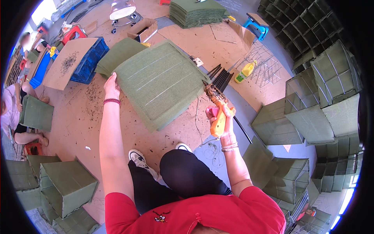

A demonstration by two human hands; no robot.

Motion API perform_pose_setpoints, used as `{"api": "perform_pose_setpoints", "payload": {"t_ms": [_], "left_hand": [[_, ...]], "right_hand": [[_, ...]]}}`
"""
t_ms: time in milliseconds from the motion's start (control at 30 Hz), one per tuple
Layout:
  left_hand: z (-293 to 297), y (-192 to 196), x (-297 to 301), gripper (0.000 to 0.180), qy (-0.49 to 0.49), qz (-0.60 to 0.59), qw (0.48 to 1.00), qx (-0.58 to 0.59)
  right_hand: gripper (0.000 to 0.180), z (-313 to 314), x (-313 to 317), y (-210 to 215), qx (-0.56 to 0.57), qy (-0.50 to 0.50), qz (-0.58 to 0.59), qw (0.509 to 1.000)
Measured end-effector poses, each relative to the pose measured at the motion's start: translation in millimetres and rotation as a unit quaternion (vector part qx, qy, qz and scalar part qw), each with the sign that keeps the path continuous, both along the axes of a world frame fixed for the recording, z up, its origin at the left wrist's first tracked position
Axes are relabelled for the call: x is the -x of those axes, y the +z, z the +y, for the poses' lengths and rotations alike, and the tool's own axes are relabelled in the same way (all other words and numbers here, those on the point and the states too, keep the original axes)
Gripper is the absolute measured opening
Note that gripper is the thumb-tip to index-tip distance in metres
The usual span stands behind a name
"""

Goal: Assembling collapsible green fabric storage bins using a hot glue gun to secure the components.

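Note:
A square green mesh-like panel [159, 82] with several pale straight lines across it is tilted in front of me. My left hand [112, 84] pinches its left edge. In my right hand [223, 117] is a yellow glue gun [219, 121], its brown-stained nozzle at the panel's right edge. Whether the tip touches the panel is unclear. A long black stick [244, 131] extends from the back of the gun. Another green panel [124, 52] lies partly hidden behind the first.
Black sticks [223, 80] and a yellow bottle [246, 71] lie right. Wire grids [265, 68] rest behind them. Green boxes [311, 117] are stacked right, more [70, 185] lower left. A panel stack [196, 13] stands far ahead. A co-worker [13, 105] sits left.

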State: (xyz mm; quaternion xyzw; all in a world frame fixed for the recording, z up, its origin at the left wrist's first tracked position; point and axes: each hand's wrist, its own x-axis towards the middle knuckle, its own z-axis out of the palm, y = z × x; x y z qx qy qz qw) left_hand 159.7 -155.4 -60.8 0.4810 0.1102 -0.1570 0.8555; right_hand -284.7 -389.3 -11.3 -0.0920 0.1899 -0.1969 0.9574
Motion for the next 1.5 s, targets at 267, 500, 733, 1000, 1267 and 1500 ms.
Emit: {"api": "perform_pose_setpoints", "payload": {"t_ms": [267,500,733,1000,1267,1500], "left_hand": [[-1.0,5.0,1.6,0.021,0.007,0.003,1.000,-0.027],[1.0,12.4,10.2,0.025,0.026,-0.022,0.999,-0.027],[30.5,62.4,77.8,0.090,-0.182,0.023,0.959,-0.217],[51.9,75.9,185.6,0.046,-0.443,-0.061,0.861,-0.243],[57.4,72.8,195.4,0.022,-0.398,-0.131,0.869,-0.262],[56.7,64.5,191.7,0.024,-0.377,-0.142,0.881,-0.248]], "right_hand": [[0.034,15.5,6.7,18.3,-0.019,0.010,0.040,0.999],[0.032,26.2,9.7,29.1,0.011,0.043,0.076,0.996],[0.026,21.3,9.5,16.6,-0.002,0.040,0.074,0.996],[0.029,29.5,4.6,23.4,0.024,0.014,0.077,0.997],[0.028,40.8,6.1,23.9,0.041,0.029,0.079,0.996],[0.029,67.1,8.2,27.5,0.038,0.052,0.081,0.995]]}}
